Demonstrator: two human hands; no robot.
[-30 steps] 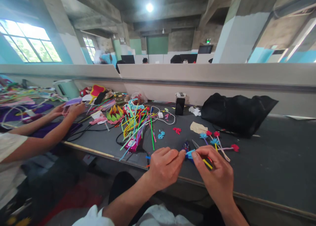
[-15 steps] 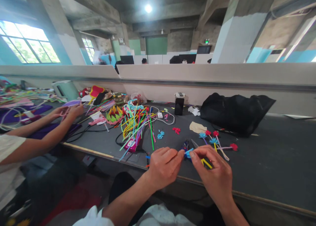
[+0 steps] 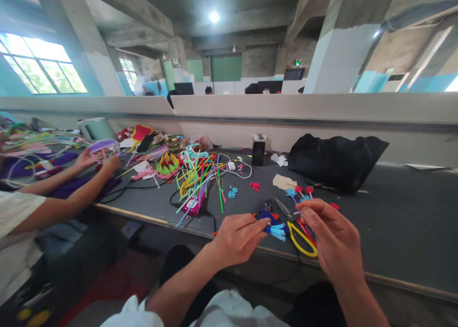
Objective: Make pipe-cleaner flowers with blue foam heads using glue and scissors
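My left hand [image 3: 238, 237] is closed in a pinch on a small blue fringed piece [image 3: 277, 231] just above the front of the dark table [image 3: 400, 231]. My right hand [image 3: 334, 241] hovers a little to the right of that piece, apart from it, fingers loosely bent with nothing seen in them. Under its fingertips lie scissors with yellow and red handles [image 3: 302, 243], blades pointing away. A dark blue scrap [image 3: 266, 214] lies behind the blue piece.
A heap of coloured sticks [image 3: 200, 179] lies mid-table beside a white cable [image 3: 238, 167]. Small flowers on stems [image 3: 298, 192], a black bag [image 3: 336, 162] and a black device [image 3: 258, 151] sit further back. At left, another person's hands [image 3: 98, 162] hold a purple item [image 3: 102, 146].
My right hand let go of the blue piece and drew off to the right, uncovering the scissors. My left hand keeps the piece. The other person's hands lifted the purple item.
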